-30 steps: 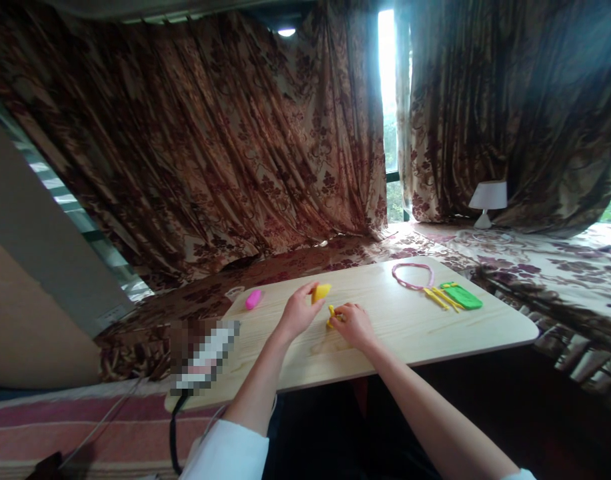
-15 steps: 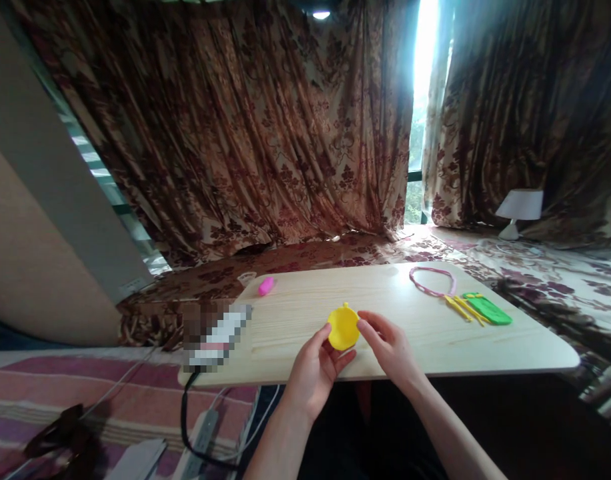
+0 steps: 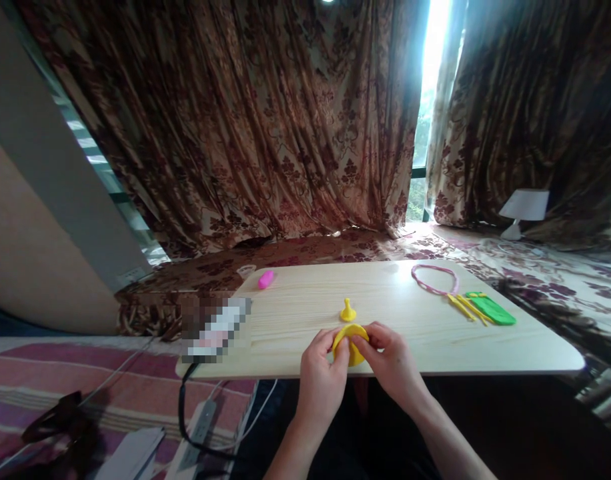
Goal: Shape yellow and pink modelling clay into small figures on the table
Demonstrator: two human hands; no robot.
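Yellow showed first on my distant feed: a disc (image 3: 355,358) at the table's (image 3: 290,337) near edge, held by both hands. I saw the left hand (image 3: 324,365) pinching one side, thumb on its face, and the right hand (image 3: 394,361) pinching the other. Just beyond stood a peg (image 3: 348,312); well apart lay a pink lump (image 3: 265,279), a loop (image 3: 420,283), sticks (image 3: 463,308) and a green slab (image 3: 495,312).

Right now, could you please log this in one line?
left hand: holding yellow piece; right hand: holding it too; yellow stand: upright on table
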